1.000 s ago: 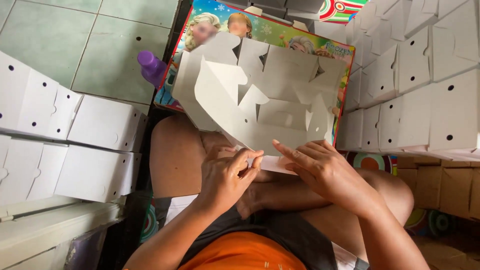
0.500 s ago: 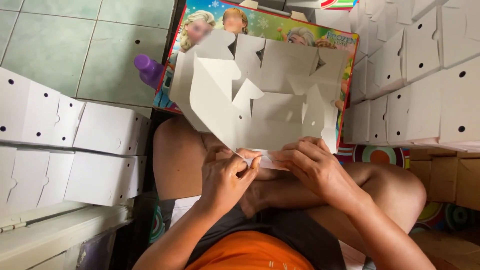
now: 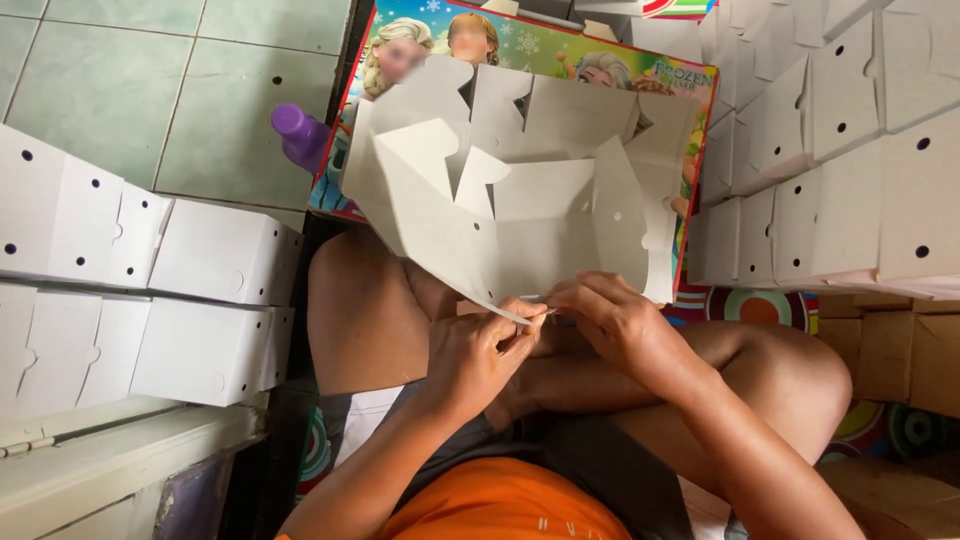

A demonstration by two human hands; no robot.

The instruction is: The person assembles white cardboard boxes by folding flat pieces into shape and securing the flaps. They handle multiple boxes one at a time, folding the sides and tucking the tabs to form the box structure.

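Both hands, left (image 3: pixel 480 355) and right (image 3: pixel 610 320), pinch the carton blank's (image 3: pixel 520 220) near edge; the blank fans toward 12 o'clock.

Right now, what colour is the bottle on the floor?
Purple. The bottle shows in the head view, lying on green tiles beside the colourful board.

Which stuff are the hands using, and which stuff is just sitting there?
In use:
left hand
right hand
flat box

Lying about:
folded boxes
box stack
purple bottle
picture board
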